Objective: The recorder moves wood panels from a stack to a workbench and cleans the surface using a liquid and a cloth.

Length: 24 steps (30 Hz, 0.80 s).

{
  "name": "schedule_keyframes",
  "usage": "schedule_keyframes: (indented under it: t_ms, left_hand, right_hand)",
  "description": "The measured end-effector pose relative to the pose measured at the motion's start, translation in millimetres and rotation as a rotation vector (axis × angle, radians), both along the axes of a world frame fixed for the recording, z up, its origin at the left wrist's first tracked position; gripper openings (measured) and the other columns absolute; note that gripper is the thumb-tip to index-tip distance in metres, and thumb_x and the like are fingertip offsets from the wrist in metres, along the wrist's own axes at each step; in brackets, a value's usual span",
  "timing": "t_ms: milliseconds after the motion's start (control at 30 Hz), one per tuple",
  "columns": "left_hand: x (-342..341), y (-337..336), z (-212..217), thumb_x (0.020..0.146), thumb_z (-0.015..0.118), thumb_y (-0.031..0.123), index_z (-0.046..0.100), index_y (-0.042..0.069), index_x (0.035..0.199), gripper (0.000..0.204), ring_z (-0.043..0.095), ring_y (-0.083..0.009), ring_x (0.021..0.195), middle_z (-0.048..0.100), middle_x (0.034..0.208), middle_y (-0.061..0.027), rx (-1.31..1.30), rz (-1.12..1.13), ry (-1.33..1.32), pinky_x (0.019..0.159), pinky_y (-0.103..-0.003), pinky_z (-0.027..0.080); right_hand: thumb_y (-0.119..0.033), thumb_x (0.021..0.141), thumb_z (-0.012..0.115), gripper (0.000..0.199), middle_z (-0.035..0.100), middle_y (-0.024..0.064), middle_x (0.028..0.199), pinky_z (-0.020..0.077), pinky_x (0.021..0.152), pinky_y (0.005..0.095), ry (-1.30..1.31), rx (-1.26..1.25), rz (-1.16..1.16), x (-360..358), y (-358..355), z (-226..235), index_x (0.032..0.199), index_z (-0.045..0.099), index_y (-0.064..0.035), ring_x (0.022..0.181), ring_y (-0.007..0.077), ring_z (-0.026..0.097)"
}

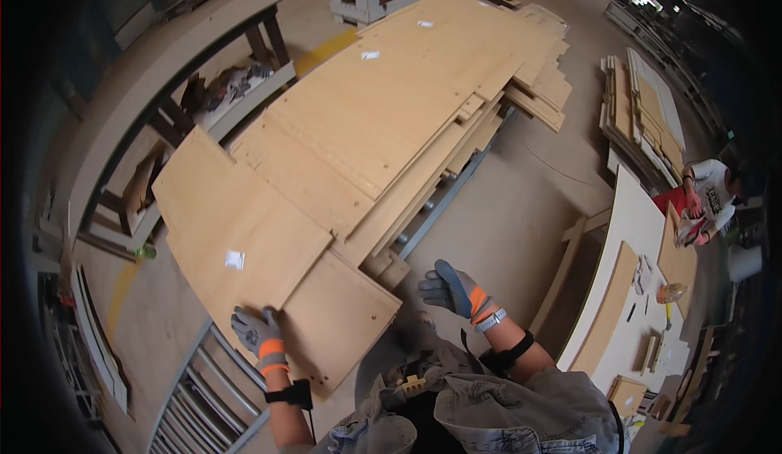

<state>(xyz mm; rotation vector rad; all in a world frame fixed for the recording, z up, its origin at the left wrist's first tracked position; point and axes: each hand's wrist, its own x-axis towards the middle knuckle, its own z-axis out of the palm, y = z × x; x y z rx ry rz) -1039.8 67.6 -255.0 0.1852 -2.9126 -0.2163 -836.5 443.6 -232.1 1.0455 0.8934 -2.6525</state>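
Note:
My left hand (257,332), in a grey glove with an orange cuff, lies on the near edge of a plywood panel (236,218), fingers and thumb apart. That panel carries a small white label (235,259) and tops the near end of a long stack of plywood sheets (391,87). Beside it, a lower panel (342,315) with small holes juts toward me. My right hand (450,288), gloved alike, hovers off the stack's right side. Its fingers stretch leftward with the thumb raised, and it holds nothing.
Roller conveyor bars (213,381) show at the lower left, below the panels. A long grey bench (220,39) stands at the left. To the right, a white worktable (603,291) bears boards and tools, with another person (707,197) beside it. Farther back is a board stack (643,112).

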Motion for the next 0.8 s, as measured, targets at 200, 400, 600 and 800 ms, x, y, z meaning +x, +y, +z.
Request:
schedule_keyframes:
  t_ms: [200, 400, 600, 800]
  left_hand:
    - [-3.6, 140.8, 28.6, 0.078, 0.067, 0.04, 0.038, -0.013, 0.129, 0.078, 0.038, -0.045, 0.124, 0.043, 0.131, -0.0314, 0.292, -0.548, 0.046, 0.105, -0.046, 0.033]
    - [-11.9, 249.0, 32.2, 0.079, 0.065, 0.039, 0.043, -0.009, 0.12, 0.067, 0.048, -0.0398, 0.109, 0.049, 0.115, -0.0265, 0.442, -0.76, -0.057, 0.094, -0.044, 0.04]
    - [-46.0, 325.8, 32.2, 0.079, 0.061, 0.047, 0.041, -0.007, 0.126, 0.075, 0.045, -0.0359, 0.113, 0.048, 0.119, -0.023, 0.397, -0.47, -0.048, 0.096, -0.044, 0.037]
    - [-51.3, 360.0, 35.2, 0.08, 0.059, 0.052, 0.042, -0.002, 0.125, 0.073, 0.045, -0.0327, 0.109, 0.051, 0.114, -0.0178, 0.27, -0.096, -0.16, 0.093, -0.042, 0.037]
  right_hand:
    - [-0.048, 0.092, 0.054, 0.044, 0.064, 0.0092, 0.101, 0.0521, 0.086, 0.0381, -0.022, 0.065, 0.055, -32.0, 4.8, 8.9, 0.106, 0.056, -0.0068, 0.095, 0.0255, 0.065]
    - [-0.047, 0.09, 0.056, 0.037, 0.063, 0.0059, 0.093, 0.0519, 0.083, 0.0363, 0.035, 0.274, 0.057, -110.4, 113.4, -17.9, 0.103, 0.058, -0.0117, 0.088, 0.0203, 0.064]
    - [-0.054, 0.087, 0.056, 0.048, 0.063, 0.0074, 0.08, 0.0534, 0.07, 0.0332, -0.02, 0.341, 0.133, -226.6, 207.1, -19.5, 0.095, 0.059, -0.0066, 0.075, 0.0207, 0.064]
    - [-0.056, 0.09, 0.05, 0.064, 0.059, 0.014, 0.123, 0.0478, 0.09, 0.0397, 0.187, -0.148, 0.517, -251.4, 214.7, -41.5, 0.131, 0.048, -0.0063, 0.108, 0.0275, 0.059]
